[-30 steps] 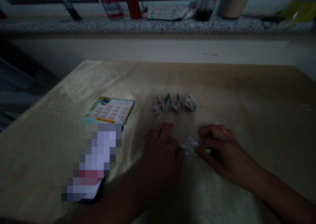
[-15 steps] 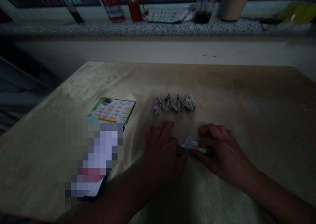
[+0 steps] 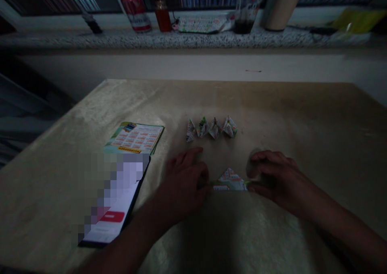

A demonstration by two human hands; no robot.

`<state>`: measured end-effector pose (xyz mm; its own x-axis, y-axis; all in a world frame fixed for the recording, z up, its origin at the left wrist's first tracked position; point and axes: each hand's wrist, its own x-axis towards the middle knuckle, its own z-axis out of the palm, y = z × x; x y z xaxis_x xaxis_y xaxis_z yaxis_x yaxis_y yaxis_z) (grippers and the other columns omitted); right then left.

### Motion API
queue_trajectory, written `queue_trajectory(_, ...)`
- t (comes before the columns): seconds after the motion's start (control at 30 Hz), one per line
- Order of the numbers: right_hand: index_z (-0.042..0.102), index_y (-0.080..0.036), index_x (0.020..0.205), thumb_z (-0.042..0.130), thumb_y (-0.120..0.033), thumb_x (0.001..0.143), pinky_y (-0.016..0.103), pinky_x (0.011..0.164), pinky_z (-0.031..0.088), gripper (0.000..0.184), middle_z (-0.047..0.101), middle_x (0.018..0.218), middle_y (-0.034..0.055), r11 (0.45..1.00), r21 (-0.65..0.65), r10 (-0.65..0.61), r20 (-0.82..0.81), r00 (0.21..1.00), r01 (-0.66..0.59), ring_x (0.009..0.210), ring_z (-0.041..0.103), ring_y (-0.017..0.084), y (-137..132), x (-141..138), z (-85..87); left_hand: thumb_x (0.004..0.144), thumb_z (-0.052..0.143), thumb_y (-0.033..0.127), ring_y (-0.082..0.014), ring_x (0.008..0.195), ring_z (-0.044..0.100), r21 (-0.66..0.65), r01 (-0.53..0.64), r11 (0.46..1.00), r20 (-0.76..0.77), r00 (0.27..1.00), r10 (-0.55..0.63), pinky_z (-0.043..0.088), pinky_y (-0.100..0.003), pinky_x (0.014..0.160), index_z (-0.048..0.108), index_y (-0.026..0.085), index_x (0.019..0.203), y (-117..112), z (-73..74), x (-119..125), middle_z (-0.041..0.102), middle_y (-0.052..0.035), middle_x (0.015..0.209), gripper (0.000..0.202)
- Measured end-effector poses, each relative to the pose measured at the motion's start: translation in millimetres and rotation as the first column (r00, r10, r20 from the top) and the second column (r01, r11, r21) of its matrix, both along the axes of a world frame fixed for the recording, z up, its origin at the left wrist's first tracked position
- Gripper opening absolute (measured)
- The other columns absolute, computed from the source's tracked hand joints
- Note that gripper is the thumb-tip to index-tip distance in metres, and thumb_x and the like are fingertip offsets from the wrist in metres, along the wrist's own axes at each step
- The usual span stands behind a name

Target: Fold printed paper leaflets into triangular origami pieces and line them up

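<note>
Head view, and the folded paper (image 3: 230, 185) sits between the hands, its left end at the thumb of the left hand (image 3: 185, 183), its right tip at the thumb of the right hand (image 3: 278, 179); whether either clamps it, I can't tell! Beyond the grip, four small paper shapes (image 3: 215, 129) in a row; off to its left, a phone (image 3: 112, 225).

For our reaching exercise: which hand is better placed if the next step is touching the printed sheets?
Probably the left hand: it lies nearer the printed sheets, while the right hand is beyond the folded paper.
</note>
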<state>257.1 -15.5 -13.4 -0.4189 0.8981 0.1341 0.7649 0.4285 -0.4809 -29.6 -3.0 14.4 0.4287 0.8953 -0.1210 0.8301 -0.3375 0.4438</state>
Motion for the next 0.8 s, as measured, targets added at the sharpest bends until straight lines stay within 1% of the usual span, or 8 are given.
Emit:
queue_trajectory(0.1,0.072,-0.033,0.105,0.074,-0.023,0.086,0.051,0.092,0.044,0.022,0.062,0.123,0.0065,0.997,0.035,0.074,-0.034,0.997,-0.073,0.116,0.058,0.031,0.0,0.1,-0.9,0.083,0.071,0.014,-0.0349,0.144,0.038,0.014,0.056,0.998,0.059,0.997,-0.057,0.03,-0.06,0.113,0.072,0.026,0.104,-2.7,-2.1,1.1,0.046,-0.0102,0.153,0.024)
queue_trajectory(0.17,0.073,-0.034,0.105,0.075,-0.023,0.087,0.05,0.093,0.043,0.02,0.062,0.123,0.0063,0.991,0.031,0.129,-0.038,0.991,-0.128,0.118,0.057,0.03,-0.6,-0.4,0.4,0.084,0.065,0.006,-0.0313,0.142,0.039,0.025,0.111,0.993,0.104,0.988,-0.113,0.031,-0.056,0.114,0.071,0.028,0.111,-6.2,-2.6,4.1,0.048,-0.0088,0.149,0.035)
queue_trajectory(0.23,0.074,-0.033,0.105,0.076,-0.025,0.087,0.049,0.094,0.043,0.019,0.062,0.122,0.0063,0.987,0.027,0.157,-0.029,0.987,-0.157,0.117,0.057,0.03,-1.0,-1.7,3.4,0.084,0.062,0.002,-0.0281,0.136,0.045,0.036,0.157,0.987,0.139,0.977,-0.16,0.035,-0.051,0.112,0.071,0.026,0.112,-9.8,-2.0,7.9,0.054,-0.0086,0.14,0.038)
queue_trajectory(0.33,0.074,-0.029,0.104,0.073,-0.025,0.09,0.045,0.092,0.042,0.014,0.066,0.114,0.0056,0.979,0.05,0.201,-0.033,0.979,-0.199,0.11,0.06,0.027,-0.6,-5.7,8.8,0.086,0.068,0.012,-0.0261,0.116,0.055,0.036,0.186,0.982,0.16,0.969,-0.19,0.04,-0.048,0.104,0.07,0.021,0.107,-12.7,-0.7,13.7,0.062,-0.0075,0.118,0.022)
queue_trajectory(0.43,0.073,-0.027,0.103,0.07,-0.023,0.094,0.042,0.089,0.042,0.01,0.069,0.105,0.0035,0.968,0.066,0.246,-0.036,0.969,-0.243,0.102,0.063,0.023,0.1,-10.1,12.1,0.093,0.065,0.018,-0.0243,0.104,0.057,0.08,0.197,0.977,0.14,0.968,-0.207,0.042,-0.046,0.099,0.069,0.018,0.101,-12.5,-2.1,17.6,0.064,-0.0057,0.106,0.009)
queue_trajectory(0.6,0.071,-0.028,0.115,0.073,-0.026,0.092,0.042,0.092,0.042,0.023,0.069,0.105,0.0029,0.973,0.049,0.228,-0.025,0.973,-0.227,0.103,0.061,0.023,-1.9,-14.5,13.5,0.098,0.059,0.018,-0.024,0.097,0.057,0.13,0.233,0.964,0.094,0.965,-0.246,0.043,-0.045,0.094,0.068,0.018,0.1,-12.3,-7.5,19.4,0.065,-0.0055,0.101,0.009)
queue_trajectory(0.7,0.071,-0.028,0.115,0.07,-0.026,0.094,0.042,0.092,0.043,0.021,0.069,0.106,0.0026,0.969,0.046,0.242,-0.024,0.97,-0.241,0.104,0.061,0.022,-3.5,-16.1,13.1,0.098,0.059,0.018,-0.024,0.096,0.058,0.151,0.234,0.96,0.093,0.964,-0.249,0.043,-0.045,0.094,0.068,0.018,0.099,-13.1,-8.2,20.5,0.065,-0.0056,0.099,0.009)
queue_trajectory(0.8,0.07,-0.025,0.115,0.07,-0.028,0.094,0.043,0.094,0.044,0.021,0.068,0.109,0.0051,0.979,0.04,0.202,-0.009,0.979,-0.201,0.106,0.061,0.024,-4.1,-17.9,11.2,0.097,0.061,0.017,-0.0246,0.098,0.057,0.142,0.21,0.967,0.107,0.968,-0.226,0.043,-0.045,0.095,0.066,0.017,0.106,-14.0,-6.6,22.2,0.066,-0.0061,0.103,0.011)
